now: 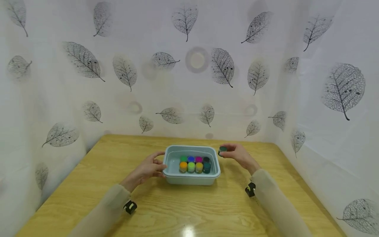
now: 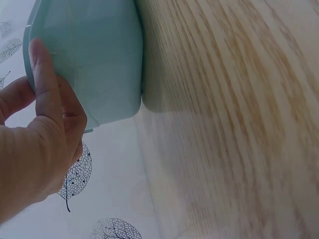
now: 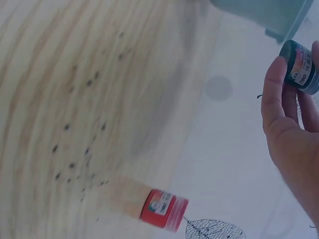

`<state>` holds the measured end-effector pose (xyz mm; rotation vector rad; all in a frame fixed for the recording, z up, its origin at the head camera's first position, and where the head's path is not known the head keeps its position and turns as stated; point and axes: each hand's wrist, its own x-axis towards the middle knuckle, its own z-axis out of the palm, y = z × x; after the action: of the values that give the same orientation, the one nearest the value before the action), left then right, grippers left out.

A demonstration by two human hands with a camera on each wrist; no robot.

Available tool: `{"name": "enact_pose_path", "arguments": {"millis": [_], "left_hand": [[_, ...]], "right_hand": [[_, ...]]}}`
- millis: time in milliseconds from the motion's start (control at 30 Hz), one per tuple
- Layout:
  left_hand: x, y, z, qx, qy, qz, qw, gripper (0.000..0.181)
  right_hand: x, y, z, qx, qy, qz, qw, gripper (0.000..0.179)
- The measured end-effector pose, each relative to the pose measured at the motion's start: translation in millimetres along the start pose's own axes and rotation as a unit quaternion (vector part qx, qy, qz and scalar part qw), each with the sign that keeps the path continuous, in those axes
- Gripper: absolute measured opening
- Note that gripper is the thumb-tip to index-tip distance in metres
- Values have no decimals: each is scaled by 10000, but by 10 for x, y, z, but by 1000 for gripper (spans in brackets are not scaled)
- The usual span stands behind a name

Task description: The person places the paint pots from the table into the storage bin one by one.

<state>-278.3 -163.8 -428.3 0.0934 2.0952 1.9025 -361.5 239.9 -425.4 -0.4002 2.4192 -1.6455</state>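
My left hand (image 1: 148,168) grips the left end of a pale blue-green plastic basin (image 1: 189,180), its fingers at the rim and outer wall, as the left wrist view shows. To the right of the basin, my right hand (image 1: 241,156) pinches a small dark green paint jar (image 3: 299,67) between thumb and fingers, raised above the table. Two rows of small paint jars stand inside the basin, among them an orange jar (image 1: 183,167), a light green jar (image 1: 191,167) and a dark teal jar (image 1: 206,168).
A red paint jar (image 3: 162,210) stands on the wooden table (image 1: 177,204) in the right wrist view; it is hidden in the head view. Dark specks mark the wood there. A white leaf-print curtain (image 1: 189,92) hangs behind and along the table's sides.
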Motion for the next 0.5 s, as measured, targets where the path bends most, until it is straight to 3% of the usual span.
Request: {"name": "enact_pose_path", "arguments": {"millis": [233,400,500], "left_hand": [[-14,17,3,-14,48,-34,10000,71],[-8,-3,-2,-153,-10,-11,9999,71],[-8,-14,-2,-218,-5,-17,9998,71]], "right_hand": [[-25,-208,153,277,151,-53,9995,56],[-27,-298,298,566,53,-90,9983,53],[-13,-338,391,443,-58,-107,9989,51]]}}
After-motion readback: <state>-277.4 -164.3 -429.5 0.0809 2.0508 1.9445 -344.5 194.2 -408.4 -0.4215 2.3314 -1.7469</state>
